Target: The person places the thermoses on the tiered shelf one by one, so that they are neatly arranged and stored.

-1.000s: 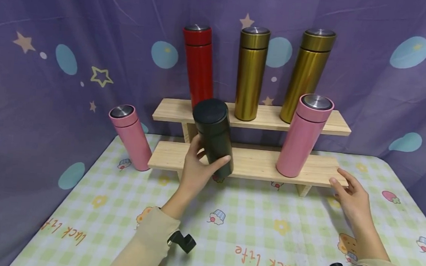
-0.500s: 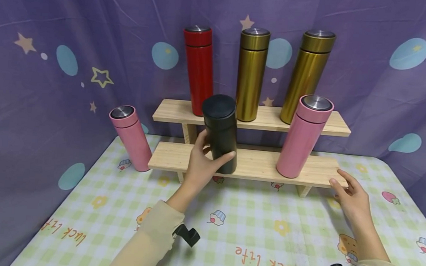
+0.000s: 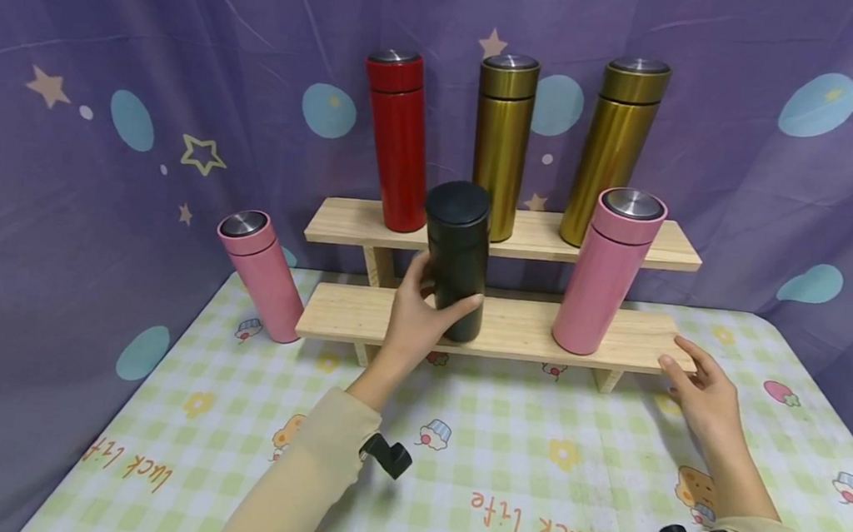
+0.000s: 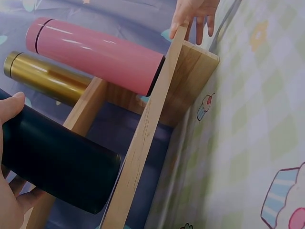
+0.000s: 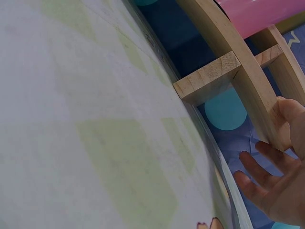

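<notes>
My left hand [image 3: 422, 316] grips a black thermos bottle [image 3: 460, 244] low on its body, thumb across the front. The bottle is upright over the middle of the lower board of a two-tier wooden shelf [image 3: 519, 328]. In the left wrist view the base of this black bottle [image 4: 62, 152] is right at the board's edge. My right hand [image 3: 705, 396] holds the right end of the lower board between thumb and index finger; in the right wrist view its other fingers [image 5: 257, 169] hang below the board. A pink thermos [image 3: 610, 272] stands toward the right of that board.
On the upper board stand a red thermos [image 3: 397, 143] and two gold ones, one [image 3: 504, 138] behind the black bottle and one [image 3: 616, 147] farther right. Another pink thermos [image 3: 263, 278] stands on the checked tablecloth [image 3: 503, 439], left of the shelf. A purple curtain [image 3: 225, 58] hangs behind.
My left hand has carried the black thermos rightward and farther back, from the lower board's front edge to over the board, now overlapping the middle gold thermos. The right hand has stayed put.
</notes>
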`<state>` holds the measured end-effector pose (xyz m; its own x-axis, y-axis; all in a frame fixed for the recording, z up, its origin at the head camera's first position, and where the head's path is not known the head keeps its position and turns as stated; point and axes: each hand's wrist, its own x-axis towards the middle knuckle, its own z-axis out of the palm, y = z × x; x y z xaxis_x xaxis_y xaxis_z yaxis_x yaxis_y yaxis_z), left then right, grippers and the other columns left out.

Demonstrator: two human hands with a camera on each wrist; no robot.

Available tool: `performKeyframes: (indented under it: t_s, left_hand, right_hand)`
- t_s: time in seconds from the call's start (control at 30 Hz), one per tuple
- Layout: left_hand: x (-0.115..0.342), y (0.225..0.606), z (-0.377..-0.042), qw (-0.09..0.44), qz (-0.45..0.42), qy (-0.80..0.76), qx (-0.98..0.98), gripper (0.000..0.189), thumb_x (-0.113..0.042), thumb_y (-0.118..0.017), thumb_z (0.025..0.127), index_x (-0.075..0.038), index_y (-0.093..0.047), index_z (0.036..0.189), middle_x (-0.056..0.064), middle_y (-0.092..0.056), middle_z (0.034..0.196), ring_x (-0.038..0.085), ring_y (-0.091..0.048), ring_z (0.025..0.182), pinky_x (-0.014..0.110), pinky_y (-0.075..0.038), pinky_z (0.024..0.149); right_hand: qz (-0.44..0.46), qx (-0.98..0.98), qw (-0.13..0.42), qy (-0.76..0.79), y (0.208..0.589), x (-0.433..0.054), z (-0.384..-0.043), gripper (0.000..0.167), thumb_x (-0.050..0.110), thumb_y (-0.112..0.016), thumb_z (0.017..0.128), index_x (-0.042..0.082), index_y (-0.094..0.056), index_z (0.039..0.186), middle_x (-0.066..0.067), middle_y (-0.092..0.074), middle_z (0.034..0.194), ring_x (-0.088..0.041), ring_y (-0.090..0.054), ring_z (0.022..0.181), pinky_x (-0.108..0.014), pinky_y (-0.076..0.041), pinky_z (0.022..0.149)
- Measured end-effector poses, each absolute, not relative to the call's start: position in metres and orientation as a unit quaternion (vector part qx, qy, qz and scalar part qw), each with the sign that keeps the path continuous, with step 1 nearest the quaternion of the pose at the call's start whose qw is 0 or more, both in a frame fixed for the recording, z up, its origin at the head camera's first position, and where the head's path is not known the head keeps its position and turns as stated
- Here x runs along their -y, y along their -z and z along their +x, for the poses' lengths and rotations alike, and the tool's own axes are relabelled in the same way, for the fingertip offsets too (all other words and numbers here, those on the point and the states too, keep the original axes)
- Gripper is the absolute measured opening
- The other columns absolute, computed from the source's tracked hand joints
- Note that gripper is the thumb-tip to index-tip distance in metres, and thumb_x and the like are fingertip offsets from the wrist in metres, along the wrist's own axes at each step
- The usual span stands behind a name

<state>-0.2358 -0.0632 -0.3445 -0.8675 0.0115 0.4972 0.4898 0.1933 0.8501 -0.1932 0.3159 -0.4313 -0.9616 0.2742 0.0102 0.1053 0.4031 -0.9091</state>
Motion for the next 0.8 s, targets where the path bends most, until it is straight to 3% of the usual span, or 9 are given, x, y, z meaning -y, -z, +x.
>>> performKeyframes:
  t_s: [0.8]
  left_hand:
    - [0.043, 0.344, -0.246, 0.173, -0.146, 0.61, 0.759, 0.075, -0.027, -0.085, 0.079, -0.011, -0.046, 0.141, 0.006, -0.057, 0.128, 0.019, -0.054, 0.114, 0.039, -0.046, 0.095]
  right_hand:
    - [-0.114, 0.832, 0.081, -0.537, 0.431, -0.316, -0.193, 0.069, 0.053, -0.057, 0.095, 0.025, -0.036, 0.155, -0.022, -0.03, 0.156, 0.005, -0.052, 0.09, -0.011, -0.049, 0.071]
